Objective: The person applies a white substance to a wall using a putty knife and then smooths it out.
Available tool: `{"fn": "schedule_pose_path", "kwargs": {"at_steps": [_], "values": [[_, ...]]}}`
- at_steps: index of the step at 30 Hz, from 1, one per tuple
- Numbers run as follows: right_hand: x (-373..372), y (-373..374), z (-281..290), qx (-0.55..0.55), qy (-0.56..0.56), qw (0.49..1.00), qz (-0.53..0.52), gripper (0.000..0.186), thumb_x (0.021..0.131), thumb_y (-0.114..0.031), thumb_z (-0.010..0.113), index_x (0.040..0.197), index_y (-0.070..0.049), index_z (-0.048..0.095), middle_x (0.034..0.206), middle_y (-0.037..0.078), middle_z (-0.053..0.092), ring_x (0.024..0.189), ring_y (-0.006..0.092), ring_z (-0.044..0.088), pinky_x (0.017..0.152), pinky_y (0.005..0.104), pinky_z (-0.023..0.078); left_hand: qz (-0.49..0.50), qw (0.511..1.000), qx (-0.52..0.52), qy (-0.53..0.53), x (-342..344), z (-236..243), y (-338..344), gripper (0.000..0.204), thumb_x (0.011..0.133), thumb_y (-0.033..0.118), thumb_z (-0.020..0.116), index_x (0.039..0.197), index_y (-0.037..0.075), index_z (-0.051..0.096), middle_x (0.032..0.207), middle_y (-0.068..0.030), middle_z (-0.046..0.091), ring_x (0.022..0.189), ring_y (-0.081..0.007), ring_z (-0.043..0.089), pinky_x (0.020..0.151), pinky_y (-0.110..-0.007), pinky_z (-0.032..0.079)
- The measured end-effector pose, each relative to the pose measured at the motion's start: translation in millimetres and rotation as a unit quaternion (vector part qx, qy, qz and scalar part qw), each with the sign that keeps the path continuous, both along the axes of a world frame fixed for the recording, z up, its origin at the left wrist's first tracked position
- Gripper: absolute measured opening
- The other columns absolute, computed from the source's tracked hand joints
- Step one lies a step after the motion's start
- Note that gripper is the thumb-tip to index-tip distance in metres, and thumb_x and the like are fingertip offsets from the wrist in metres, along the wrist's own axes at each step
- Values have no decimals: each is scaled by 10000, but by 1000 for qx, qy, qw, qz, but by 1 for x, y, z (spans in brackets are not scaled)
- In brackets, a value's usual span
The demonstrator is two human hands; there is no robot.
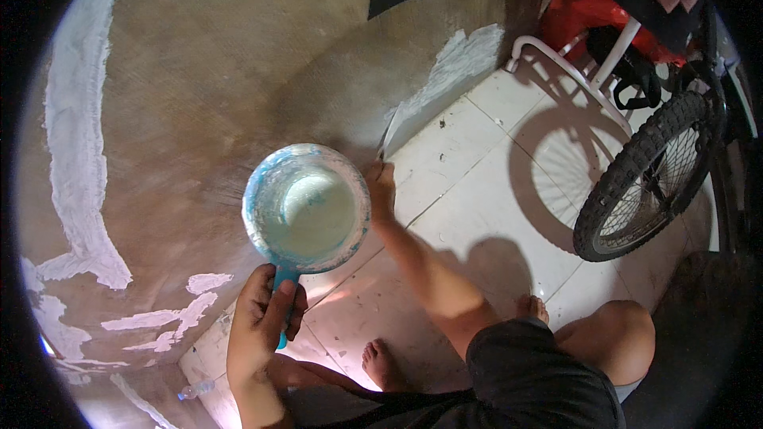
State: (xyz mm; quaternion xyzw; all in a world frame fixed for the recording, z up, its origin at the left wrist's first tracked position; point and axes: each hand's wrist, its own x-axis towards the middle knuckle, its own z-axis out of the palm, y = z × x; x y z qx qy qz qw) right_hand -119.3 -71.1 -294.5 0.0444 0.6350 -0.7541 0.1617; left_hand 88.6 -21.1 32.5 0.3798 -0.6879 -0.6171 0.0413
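Observation:
My left hand (266,306) grips the handle of a blue plastic dipper (362,208), held up in front of the wall. Pale smears coat its rim, and a whitish paste (318,210) lies inside. Beyond the dipper, my right hand (382,191) is low at the wall, closed on a thin tool, apparently a putty knife (388,135), seen nearly edge-on. Its blade meets the wall where a white filler patch (445,71) starts just above the floor. The dipper partly covers my right hand.
The brown wall (199,48) bears more white patches (75,135) on the left. At the right stand a bicycle wheel (648,183) and a white tubular frame (556,59) with a red bag (584,12). A plastic bottle (196,389) lies on the tiled floor (477,183) at lower left.

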Motion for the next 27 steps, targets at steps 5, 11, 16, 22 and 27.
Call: {"fn": "schedule_pose_path", "kwargs": {"at_steps": [5, 11, 16, 22, 27], "values": [[88, 4, 8, 85, 229, 969, 41, 357, 1062, -286, 328, 1134, 30, 479, 1112, 303, 556, 1013, 454, 548, 860, 495, 448, 22, 999, -35, -3, 5, -3, -11, 192, 1025, 156, 518, 1101, -20, 510, 757, -55, 573, 530, -81, 475, 431, -223, 344], [-10, 74, 53, -34, 87, 995, -29, 458, 1034, -349, 504, 1302, 13, 419, 1108, 103, 527, 940, 189, 481, 802, 309, 395, 30, 993, -96, -60, 15, 3, -17, 234, 995, 203, 603, 1140, 24, 562, 780, 5, 585, 618, -60, 508, 532, -211, 404], [-48, 170, 217, -8, 242, 963, 119, 161, 1025, -220, 542, 1087, -79, 587, 758, -53, 472, 603, 21, 370, 511, 204, 294, 0, 983, -169, -70, 25, 0, -24, 248, 993, 192, 606, 1150, 7, 553, 806, -17, 602, 652, -68, 517, 559, -235, 423], [-28, 247, 310, 79, 405, 864, 290, 155, 902, -42, 650, 1047, 10, 666, 815, 34, 611, 696, 94, 516, 632, 233, 392, -15, 984, -172, -53, 19, -5, -26, 254, 994, 189, 606, 1161, 6, 549, 809, -18, 606, 657, -74, 524, 557, -240, 426], [-4, 195, 301, 135, 387, 847, 340, 124, 845, -61, 709, 949, -26, 649, 808, 171, 668, 670, 279, 644, 628, 349, 496, -16, 979, -182, -92, 20, -1, -21, 272, 977, 176, 629, 1184, 11, 566, 860, -68, 628, 763, -133, 587, 681, -293, 494]]}}
